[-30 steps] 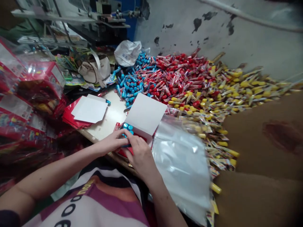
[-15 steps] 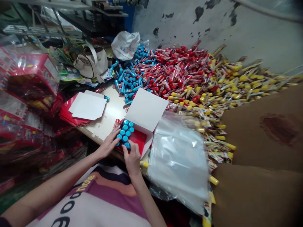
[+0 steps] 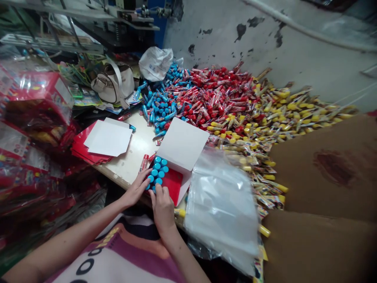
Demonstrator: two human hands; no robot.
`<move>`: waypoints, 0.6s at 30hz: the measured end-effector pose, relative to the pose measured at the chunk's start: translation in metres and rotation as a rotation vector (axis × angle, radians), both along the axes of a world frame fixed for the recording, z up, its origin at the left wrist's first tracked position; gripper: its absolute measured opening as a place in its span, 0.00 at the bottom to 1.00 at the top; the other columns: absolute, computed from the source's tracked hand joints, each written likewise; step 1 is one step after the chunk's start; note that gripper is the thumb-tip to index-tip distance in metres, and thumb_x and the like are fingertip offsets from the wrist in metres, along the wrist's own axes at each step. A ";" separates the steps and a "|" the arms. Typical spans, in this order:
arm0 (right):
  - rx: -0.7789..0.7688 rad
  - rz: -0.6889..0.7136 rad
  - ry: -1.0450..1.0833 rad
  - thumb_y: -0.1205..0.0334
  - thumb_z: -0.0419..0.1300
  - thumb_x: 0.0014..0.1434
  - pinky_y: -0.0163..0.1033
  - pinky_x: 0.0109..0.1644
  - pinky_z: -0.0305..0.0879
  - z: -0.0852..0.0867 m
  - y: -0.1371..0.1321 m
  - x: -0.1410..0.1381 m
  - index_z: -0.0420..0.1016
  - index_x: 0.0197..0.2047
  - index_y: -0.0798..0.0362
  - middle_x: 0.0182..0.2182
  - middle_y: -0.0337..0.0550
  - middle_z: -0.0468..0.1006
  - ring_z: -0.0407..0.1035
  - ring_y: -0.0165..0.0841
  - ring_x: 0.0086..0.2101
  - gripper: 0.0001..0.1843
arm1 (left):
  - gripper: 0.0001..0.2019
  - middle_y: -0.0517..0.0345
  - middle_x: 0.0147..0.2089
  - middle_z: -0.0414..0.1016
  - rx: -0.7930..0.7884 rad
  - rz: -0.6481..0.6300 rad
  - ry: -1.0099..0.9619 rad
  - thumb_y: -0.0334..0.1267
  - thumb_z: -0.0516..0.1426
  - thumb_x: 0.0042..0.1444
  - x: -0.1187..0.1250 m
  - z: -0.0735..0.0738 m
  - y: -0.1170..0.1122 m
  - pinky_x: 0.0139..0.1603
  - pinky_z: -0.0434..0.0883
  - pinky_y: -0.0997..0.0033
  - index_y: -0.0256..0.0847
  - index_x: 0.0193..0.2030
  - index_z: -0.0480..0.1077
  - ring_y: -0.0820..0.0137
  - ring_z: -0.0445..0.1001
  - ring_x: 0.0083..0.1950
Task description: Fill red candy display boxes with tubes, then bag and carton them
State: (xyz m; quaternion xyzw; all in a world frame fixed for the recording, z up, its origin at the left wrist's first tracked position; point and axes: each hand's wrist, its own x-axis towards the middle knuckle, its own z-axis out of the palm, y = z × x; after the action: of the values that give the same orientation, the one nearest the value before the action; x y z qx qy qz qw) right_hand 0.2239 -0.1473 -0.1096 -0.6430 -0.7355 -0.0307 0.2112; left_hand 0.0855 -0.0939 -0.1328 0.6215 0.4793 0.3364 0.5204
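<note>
A small red box (image 3: 173, 184) with a raised white lid (image 3: 182, 143) stands at the table's near edge. Several blue-capped tubes (image 3: 157, 171) stand upright in its left part. My left hand (image 3: 137, 188) rests against the box's left side, fingers spread and touching the tubes. My right hand (image 3: 161, 206) is at the box's near edge, fingertips pressed on the nearest blue caps. Neither hand has lifted anything.
A big heap of wrapped tubes covers the table: blue (image 3: 160, 102), red (image 3: 218, 94), yellow (image 3: 291, 114). Clear plastic bags (image 3: 224, 200) lie right of the box. Flat red-and-white box blanks (image 3: 103, 141) lie left. A beige bag (image 3: 113, 84) and brown cardboard (image 3: 324, 188) flank them.
My hands drew back from over the box to its near edge, uncovering the blue caps. The view shifted slightly; the box stayed put.
</note>
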 end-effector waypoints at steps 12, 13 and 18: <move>-0.079 -0.116 -0.047 0.50 0.44 0.69 0.35 0.27 0.62 0.010 0.006 0.005 0.69 0.41 0.55 0.27 0.42 0.69 0.68 0.33 0.26 0.20 | 0.25 0.48 0.69 0.56 -0.035 0.022 -0.036 0.50 0.46 0.64 0.001 -0.002 0.003 0.71 0.48 0.53 0.43 0.65 0.58 0.60 0.51 0.71; -0.073 -0.133 -0.046 0.49 0.44 0.69 0.35 0.27 0.62 0.009 0.005 0.005 0.69 0.41 0.56 0.26 0.42 0.69 0.69 0.34 0.26 0.21 | 0.26 0.47 0.69 0.56 -0.042 0.014 -0.032 0.50 0.46 0.64 0.001 -0.001 0.003 0.71 0.48 0.53 0.42 0.65 0.58 0.60 0.51 0.71; -0.030 -0.068 -0.121 0.52 0.44 0.69 0.34 0.27 0.62 0.000 0.001 -0.001 0.71 0.47 0.58 0.28 0.43 0.70 0.68 0.32 0.25 0.21 | 0.26 0.48 0.70 0.54 -0.064 -0.006 -0.003 0.50 0.45 0.65 0.000 0.000 0.004 0.72 0.48 0.54 0.42 0.66 0.57 0.61 0.50 0.71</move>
State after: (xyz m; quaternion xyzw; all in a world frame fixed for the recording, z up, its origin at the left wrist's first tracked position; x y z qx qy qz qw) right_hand 0.2228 -0.1463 -0.1095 -0.6677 -0.7251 -0.0658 0.1555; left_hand 0.0853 -0.0901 -0.1326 0.6053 0.4873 0.3203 0.5418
